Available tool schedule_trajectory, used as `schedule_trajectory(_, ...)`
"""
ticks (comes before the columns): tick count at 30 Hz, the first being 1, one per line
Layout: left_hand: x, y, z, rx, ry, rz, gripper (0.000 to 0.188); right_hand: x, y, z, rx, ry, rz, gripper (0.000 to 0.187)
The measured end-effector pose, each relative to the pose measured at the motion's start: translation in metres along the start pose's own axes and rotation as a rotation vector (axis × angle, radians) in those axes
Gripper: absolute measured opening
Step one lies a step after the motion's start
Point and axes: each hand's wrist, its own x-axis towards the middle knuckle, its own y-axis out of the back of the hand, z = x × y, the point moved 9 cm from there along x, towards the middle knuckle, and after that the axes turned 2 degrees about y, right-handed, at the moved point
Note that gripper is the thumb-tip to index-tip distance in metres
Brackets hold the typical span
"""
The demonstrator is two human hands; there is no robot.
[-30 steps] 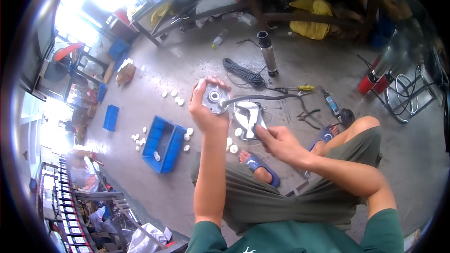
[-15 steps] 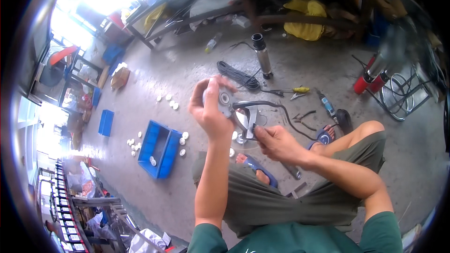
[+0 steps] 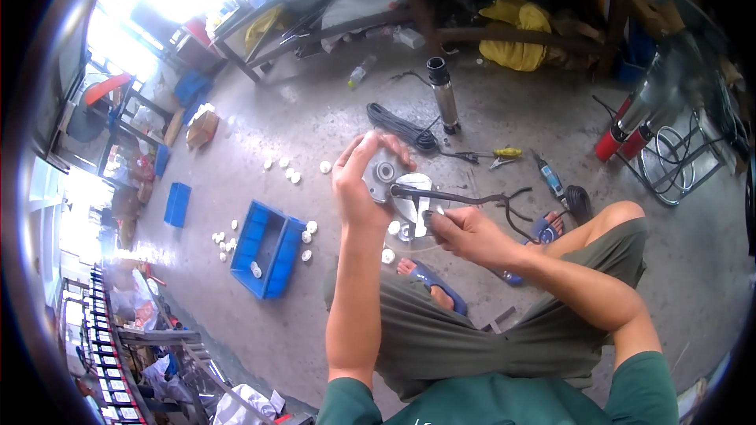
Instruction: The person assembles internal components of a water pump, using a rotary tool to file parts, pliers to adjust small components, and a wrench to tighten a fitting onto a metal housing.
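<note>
Mid-frame, the left hand [image 3: 358, 181] grips a round metal part [image 3: 383, 175]; the right hand [image 3: 465, 232] pinches closed on what looks like a thin tool [image 3: 425, 216]. Assembly underway; the next move needs steady alignment.

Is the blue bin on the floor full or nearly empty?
Nearly empty. The blue bin shows bare blue bottom, with only a white cap or two inside; most white caps lie scattered on the concrete floor around it.
</note>
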Motion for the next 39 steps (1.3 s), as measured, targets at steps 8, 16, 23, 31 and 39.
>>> schedule_trajectory(8,0.006,0.005,0.013,0.215,-0.423,0.221,0.016,-0.013,-0.036,0.023,0.694,-0.362,-0.018,0.047)
schedule_trajectory(16,0.005,0.022,0.026,-0.069,-0.353,0.200,0.017,-0.033,-0.040,-0.015,0.571,-0.345,-0.064,0.044)
schedule_trajectory(23,-0.005,0.006,0.001,-0.330,-0.010,0.052,0.018,-0.014,0.032,-0.042,-0.380,0.168,0.073,0.050)
schedule_trajectory(31,-0.011,-0.025,-0.006,-0.122,0.000,0.046,0.017,-0.018,0.040,-0.037,-0.409,0.183,0.053,0.049)
schedule_trajectory(39,0.003,-0.004,-0.016,-0.095,-0.071,0.184,0.011,-0.015,0.015,0.013,0.075,-0.069,0.123,0.054)
